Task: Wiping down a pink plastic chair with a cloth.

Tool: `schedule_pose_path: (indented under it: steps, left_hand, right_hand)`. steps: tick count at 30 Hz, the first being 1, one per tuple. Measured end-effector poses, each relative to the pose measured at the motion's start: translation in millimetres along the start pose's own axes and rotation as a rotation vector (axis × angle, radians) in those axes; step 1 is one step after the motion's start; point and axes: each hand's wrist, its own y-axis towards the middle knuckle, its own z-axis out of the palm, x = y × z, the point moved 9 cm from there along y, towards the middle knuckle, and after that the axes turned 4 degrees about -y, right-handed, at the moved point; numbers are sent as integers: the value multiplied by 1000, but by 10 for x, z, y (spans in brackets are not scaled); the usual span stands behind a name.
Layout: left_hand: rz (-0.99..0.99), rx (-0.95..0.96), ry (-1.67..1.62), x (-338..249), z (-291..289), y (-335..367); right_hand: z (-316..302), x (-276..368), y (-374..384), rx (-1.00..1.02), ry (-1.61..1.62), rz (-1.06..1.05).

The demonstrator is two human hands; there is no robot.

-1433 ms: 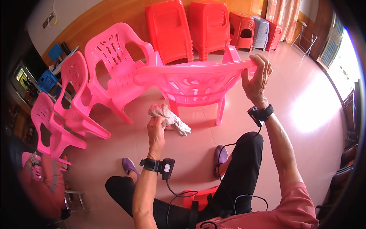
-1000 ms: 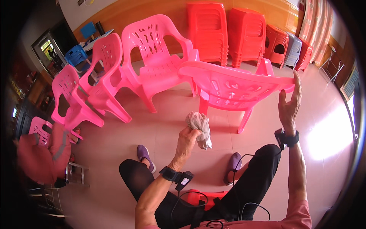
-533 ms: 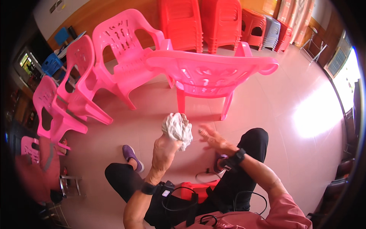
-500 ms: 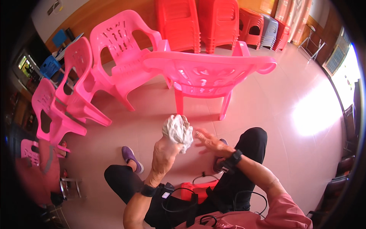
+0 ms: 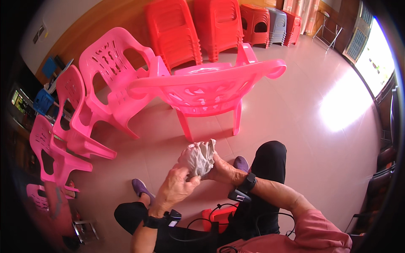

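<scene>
Grey crumpled rag (image 5: 199,157), soft and wadded, sits between both hands above the knees. Left hand (image 5: 176,188) fingers pinch its lower edge; right hand (image 5: 220,169) fingers closed on its side. Glossy pink plastic chair (image 5: 206,90) stands just ahead on tiled floor (image 5: 303,126), more pink chairs (image 5: 76,122) left, red stacked chairs (image 5: 194,27) behind.

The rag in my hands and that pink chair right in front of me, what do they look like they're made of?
The rag: soft woven cloth, probably cotton, off-white and matt; it bunches into loose crumpled folds between the left hand and right hand.
The pink chair: moulded plastic, smooth and slightly glossy; it looks like one piece with cut-out slots, and light sheens along its curved rim.
</scene>
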Motion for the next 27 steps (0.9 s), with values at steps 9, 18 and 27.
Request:
schedule_pose_path:
  steps: [9, 18, 27]
  left_hand:
    - [338, -689, 155, -341, -1725, 528]
    - [327, -370, 102, -344, -2118, 1185]
    - [408, -342, 256, -517, -2036, 1103]
  right_hand:
    - [-63, 137, -53, -23, 240, -146]
    - [-32, 262, -92, -58, 298, -132]
    - [-251, 75, -44, -154, 384, -106]
